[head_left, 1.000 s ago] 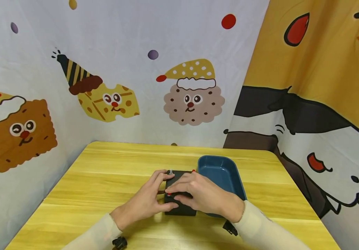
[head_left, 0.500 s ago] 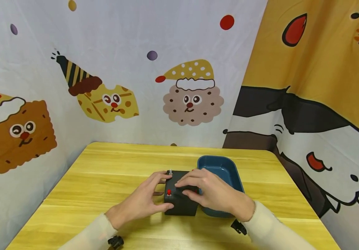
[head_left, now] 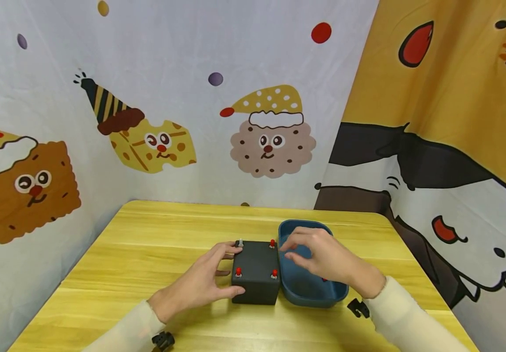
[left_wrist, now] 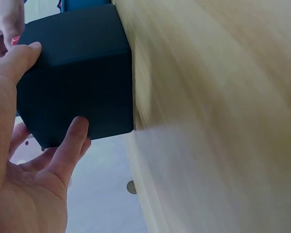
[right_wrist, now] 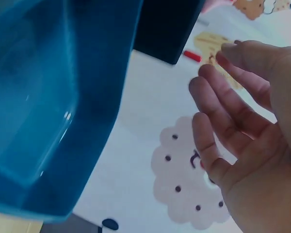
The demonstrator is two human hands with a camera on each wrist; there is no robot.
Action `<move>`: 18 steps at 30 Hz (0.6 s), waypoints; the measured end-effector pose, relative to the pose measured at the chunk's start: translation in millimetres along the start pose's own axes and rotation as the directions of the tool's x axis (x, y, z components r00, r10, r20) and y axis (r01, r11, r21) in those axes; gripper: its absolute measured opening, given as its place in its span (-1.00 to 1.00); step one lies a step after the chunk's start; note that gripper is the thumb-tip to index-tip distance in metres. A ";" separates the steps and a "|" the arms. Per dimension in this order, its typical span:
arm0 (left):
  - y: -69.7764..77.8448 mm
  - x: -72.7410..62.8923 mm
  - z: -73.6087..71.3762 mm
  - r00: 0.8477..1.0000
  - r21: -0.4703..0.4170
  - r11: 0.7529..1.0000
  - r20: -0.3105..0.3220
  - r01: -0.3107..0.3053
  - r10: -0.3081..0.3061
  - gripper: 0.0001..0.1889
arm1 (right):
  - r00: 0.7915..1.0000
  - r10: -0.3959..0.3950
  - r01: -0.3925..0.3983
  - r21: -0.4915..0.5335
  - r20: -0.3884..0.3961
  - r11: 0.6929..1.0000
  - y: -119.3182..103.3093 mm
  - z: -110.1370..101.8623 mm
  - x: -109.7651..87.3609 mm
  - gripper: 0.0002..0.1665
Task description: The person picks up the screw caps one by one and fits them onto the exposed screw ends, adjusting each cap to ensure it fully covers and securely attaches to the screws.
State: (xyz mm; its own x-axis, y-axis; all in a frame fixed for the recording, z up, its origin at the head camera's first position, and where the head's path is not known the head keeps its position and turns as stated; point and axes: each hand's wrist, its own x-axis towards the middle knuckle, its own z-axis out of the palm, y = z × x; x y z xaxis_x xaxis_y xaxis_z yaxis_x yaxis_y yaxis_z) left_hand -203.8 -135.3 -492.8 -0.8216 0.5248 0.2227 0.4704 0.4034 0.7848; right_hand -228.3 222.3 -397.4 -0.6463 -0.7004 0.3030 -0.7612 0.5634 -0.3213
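A black box [head_left: 256, 264] stands on the table, a small toggle switch near each top corner. Red caps cover the front left switch [head_left: 238, 272], the front right switch [head_left: 275, 274] and the back right switch [head_left: 272, 243]. Bare metal shows on the back left switch [head_left: 241, 243]. My left hand [head_left: 197, 278] grips the box's left side, its thumb [left_wrist: 26, 56] at one edge and fingers spread along the side. Over the blue tray [head_left: 292, 295] hovers my right hand [head_left: 323, 254], fingers loosely bent, holding nothing.
The tray sits right against the box's right side. A small red piece [head_left: 324, 279] lies in it, partly behind my right hand. Wooden tabletop [head_left: 169, 234] surrounds both, and a printed cloth [head_left: 209, 146] hangs behind the table.
My right hand has left the front left switch's red cap and moved right, off the box to above the tray. My left hand stays at the box.
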 end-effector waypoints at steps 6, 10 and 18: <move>0.0 -0.5 -0.2 1.000 0.005 1.000 -0.005 0.011 -0.011 -0.02 | 0.995 0.047 -0.047 -0.001 0.093 0.999 18.2 -6.5 -3.6 -0.85; -0.1 -0.5 0.3 1.000 0.013 1.000 -0.005 0.012 -0.012 -0.02 | 0.986 0.064 -0.057 -0.045 0.156 0.997 27.1 -7.0 -4.2 -0.84; -0.8 -0.1 1.2 1.000 0.016 1.000 0.001 0.016 -0.017 -0.01 | 0.952 0.099 -0.065 -0.125 0.289 0.990 41.5 -5.4 -4.2 -0.79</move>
State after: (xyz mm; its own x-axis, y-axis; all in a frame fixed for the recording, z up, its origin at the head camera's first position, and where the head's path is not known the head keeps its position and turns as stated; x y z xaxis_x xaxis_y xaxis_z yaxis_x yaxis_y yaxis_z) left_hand -203.7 -134.7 -494.2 -0.8289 0.5188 0.2092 0.4619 0.4239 0.7791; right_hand -257.4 251.0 -407.2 -0.6752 -0.7376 -0.0026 -0.7182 0.6582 -0.2257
